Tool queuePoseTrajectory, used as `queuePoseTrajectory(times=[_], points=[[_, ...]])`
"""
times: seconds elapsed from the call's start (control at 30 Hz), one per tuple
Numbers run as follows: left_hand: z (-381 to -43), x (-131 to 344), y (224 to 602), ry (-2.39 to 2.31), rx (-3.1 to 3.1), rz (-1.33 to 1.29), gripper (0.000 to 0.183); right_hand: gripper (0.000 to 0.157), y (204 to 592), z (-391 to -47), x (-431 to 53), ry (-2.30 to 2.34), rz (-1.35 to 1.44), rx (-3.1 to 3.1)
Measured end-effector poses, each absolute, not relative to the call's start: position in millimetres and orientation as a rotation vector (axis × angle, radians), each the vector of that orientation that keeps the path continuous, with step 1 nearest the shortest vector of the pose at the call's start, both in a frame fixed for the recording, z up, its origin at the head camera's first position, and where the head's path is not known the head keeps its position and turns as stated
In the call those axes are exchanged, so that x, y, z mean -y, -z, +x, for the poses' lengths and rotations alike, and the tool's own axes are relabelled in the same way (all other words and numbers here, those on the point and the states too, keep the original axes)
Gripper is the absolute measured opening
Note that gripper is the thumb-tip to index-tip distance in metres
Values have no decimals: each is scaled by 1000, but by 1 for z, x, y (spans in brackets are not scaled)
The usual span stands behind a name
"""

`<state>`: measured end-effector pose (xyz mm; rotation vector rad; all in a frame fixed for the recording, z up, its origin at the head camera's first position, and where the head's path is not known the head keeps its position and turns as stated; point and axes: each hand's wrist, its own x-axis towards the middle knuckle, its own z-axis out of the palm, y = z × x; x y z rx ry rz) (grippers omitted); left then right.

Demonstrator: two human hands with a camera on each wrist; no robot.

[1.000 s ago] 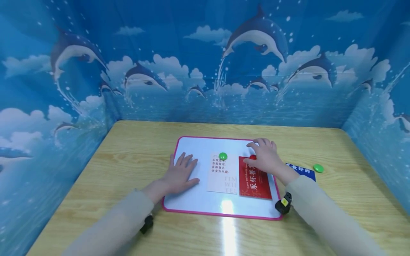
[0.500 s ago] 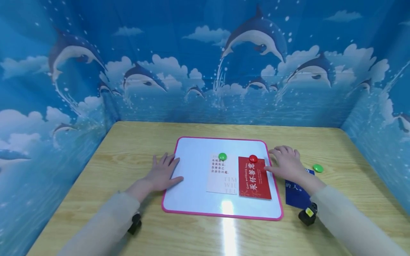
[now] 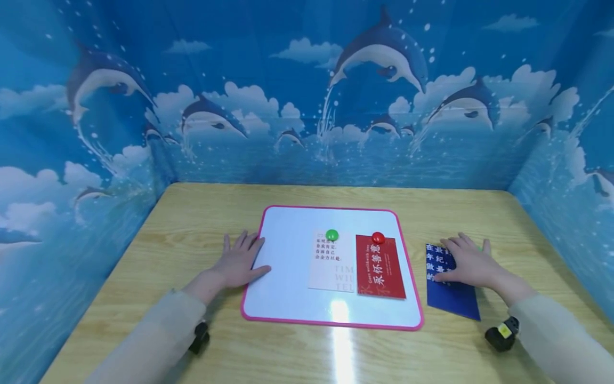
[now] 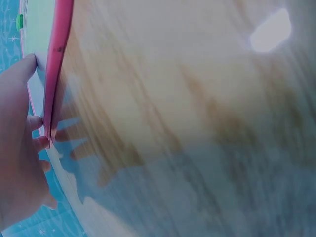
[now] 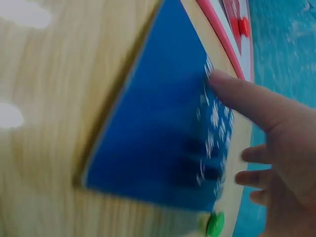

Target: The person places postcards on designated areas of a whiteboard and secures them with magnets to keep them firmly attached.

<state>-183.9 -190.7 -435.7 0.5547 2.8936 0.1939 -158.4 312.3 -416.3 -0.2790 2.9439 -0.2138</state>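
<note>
Magnet (image 5: 216,224) beside blue card (image 5: 150,123) shows clearly only from right wrist.

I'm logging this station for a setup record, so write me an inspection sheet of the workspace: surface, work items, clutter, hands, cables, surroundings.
Surface: wood-grain table, streak of glare on its near side.
Work items: pink-rimmed whiteboard bearing a pale card with a green disc and a red card with a red disc; blue card and second green disc off the board.
Clutter: nothing seen.
Hands: left hand at the whiteboard's left edge, fingers spread; right hand over the blue card, contact unclear.
Cables: nothing seen.
Surroundings: blue dolphin-print curtain.
</note>
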Motion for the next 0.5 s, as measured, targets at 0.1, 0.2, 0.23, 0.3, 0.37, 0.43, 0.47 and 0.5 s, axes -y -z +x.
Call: queuePoseTrajectory(times=[0.1, 0.2, 0.23, 0.3, 0.37, 0.43, 0.47, 0.5], points=[[-184, 191, 436, -196, -2893, 551, 76, 106, 415, -156, -325, 182, -275, -2906], [-184, 191, 435, -200, -2888, 542, 76, 107, 415, -157, -333, 171, -254, -2889], [-184, 191, 435, -201, -2886, 540, 76, 107, 415, -157, -334, 169, -243, -2888], [-184, 191, 434, -203, -2883, 537, 76, 108, 416, -159, -336, 173, -226, -2890], [-184, 191, 434, -193, -2880, 536, 76, 109, 416, -160, -337, 184, -212, -2894], [-184, 191, 434, -186, -2876, 537, 77, 110, 416, -162, -337, 207, -201, -2901], [-185, 190, 435, -182, -2875, 537, 77, 110, 416, -163, -337, 219, -197, -2908], [-185, 190, 435, -178, -2874, 537, 78, 110, 417, -163, -337, 234, -190, -2915]])
